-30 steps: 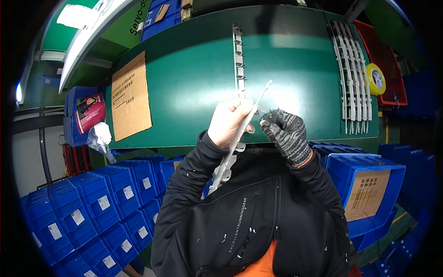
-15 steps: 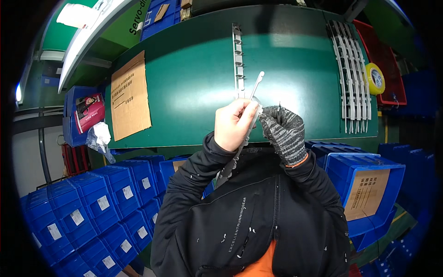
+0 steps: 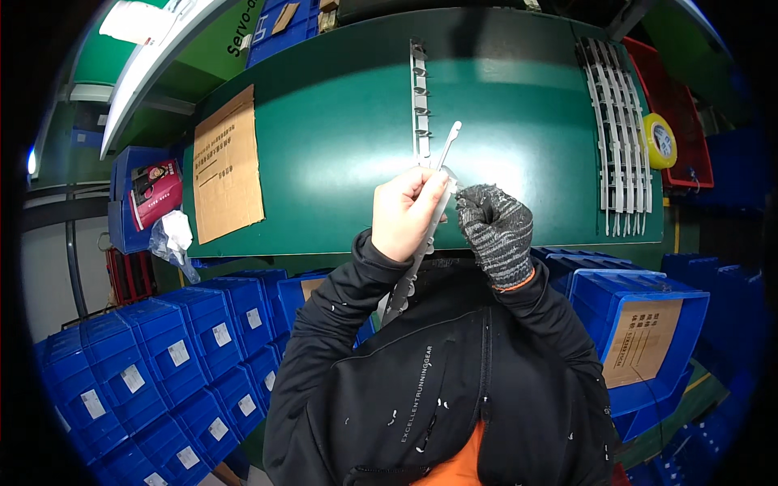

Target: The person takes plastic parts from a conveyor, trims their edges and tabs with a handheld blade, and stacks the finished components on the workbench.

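My bare left hand grips a long, narrow grey-white strip with small tabs along one edge. The strip slants from a notched tip above my thumb down towards my jacket. Just right of it, my right hand wears a dark grey knitted glove. Its fingers are curled together close to the strip's edge; whatever they may hold is hidden. Beyond my hands, a similar strip with dark clips lies lengthwise on the green table.
Several clipped strips lie side by side at the right, beside a yellow tape roll and a red bin. Flat cardboard lies at the left. Blue crates stack at lower left; another blue crate stands at lower right.
My right hand has drawn slightly away from the strip, its fingers curled more tightly. My left hand and the strip have shifted slightly left.
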{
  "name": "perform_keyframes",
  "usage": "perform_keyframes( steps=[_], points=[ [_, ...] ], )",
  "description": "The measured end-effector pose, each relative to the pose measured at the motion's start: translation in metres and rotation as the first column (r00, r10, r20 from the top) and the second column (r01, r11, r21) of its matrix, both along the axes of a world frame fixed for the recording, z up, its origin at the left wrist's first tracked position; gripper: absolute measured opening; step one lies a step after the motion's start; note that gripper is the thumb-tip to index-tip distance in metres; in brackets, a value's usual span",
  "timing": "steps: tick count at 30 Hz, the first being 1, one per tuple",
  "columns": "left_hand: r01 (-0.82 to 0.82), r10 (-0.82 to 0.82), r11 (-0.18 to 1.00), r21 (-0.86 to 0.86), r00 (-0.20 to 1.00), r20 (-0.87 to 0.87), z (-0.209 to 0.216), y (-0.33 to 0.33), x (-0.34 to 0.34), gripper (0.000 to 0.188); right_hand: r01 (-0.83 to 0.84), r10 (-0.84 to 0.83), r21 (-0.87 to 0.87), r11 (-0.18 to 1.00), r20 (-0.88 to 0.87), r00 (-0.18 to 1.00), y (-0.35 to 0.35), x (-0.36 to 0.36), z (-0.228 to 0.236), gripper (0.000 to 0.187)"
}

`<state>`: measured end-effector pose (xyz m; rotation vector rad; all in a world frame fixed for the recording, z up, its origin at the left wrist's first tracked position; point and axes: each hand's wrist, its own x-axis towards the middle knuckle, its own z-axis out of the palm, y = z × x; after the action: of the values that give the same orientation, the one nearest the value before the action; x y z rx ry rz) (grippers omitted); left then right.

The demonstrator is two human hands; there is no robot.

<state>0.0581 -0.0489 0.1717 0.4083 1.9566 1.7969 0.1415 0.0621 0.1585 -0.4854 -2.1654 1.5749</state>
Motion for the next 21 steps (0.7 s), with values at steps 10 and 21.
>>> perform_keyframes(
  steps=[10,21],
  points=[
    [0.077,-0.072,0.995,-0.061,0.994,0.078,0.01,-0.027,-0.029,0.019,-0.137,0.184,-0.567,0.812,0.026,0.983,0.005,0.005,0.0,0.014],
    [-0.06,0.414,0.399,0.915,0.902,-0.121,0.157,-0.237,-0.08,0.038,0.043,0.037,-0.827,0.561,0.077,0.996,0.024,0.002,-0.009,0.015]
  ],
)
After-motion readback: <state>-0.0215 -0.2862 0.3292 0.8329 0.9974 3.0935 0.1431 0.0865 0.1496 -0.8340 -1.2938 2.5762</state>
